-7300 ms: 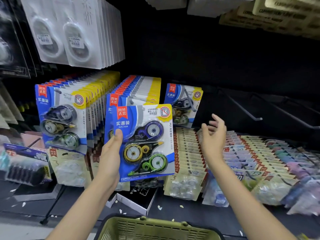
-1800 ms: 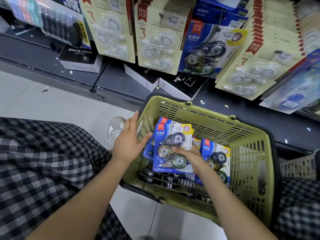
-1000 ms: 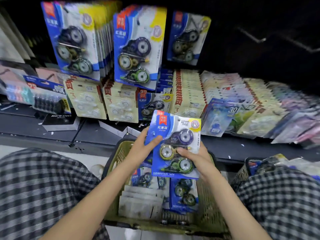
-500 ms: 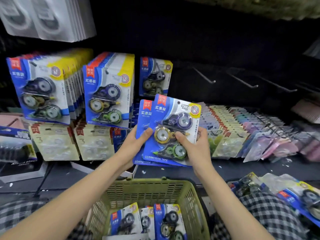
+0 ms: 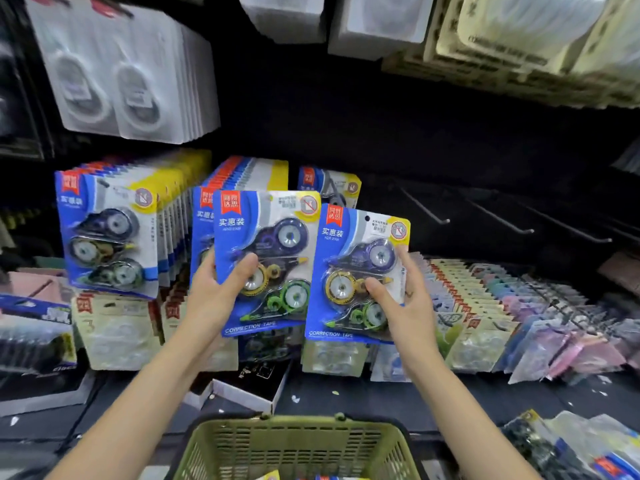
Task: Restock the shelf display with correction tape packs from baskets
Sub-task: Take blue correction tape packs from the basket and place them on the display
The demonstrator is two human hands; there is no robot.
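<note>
At far left a full row of blue-and-yellow blister-carded correction tape packs hangs on the display, each card showing three round dispensers — dark blue, yellow, green — under a red brand tab with white Chinese characters too blurred to read. Below them hang cream-coloured cards printed with a red tab and a large "3".

The left hand grips a blue correction tape pack by its lower left, thumb curled across the front blister and the other fingers behind; the card reads "实惠装" and, along the bottom, "CORRECTION TAPE". It is held upright just in front of a second hanging row of the same packs.

The right hand grips a matching second pack by its right edge, thumb on the yellow dispenser, fingers wrapped round the back — same wording, with a round crossed-out symbol on the yellow corner. The two held cards overlap slightly.

Low in the centre is the rim of an olive-green slatted plastic basket. To the right, bare metal hooks project from the dark back panel.
</note>
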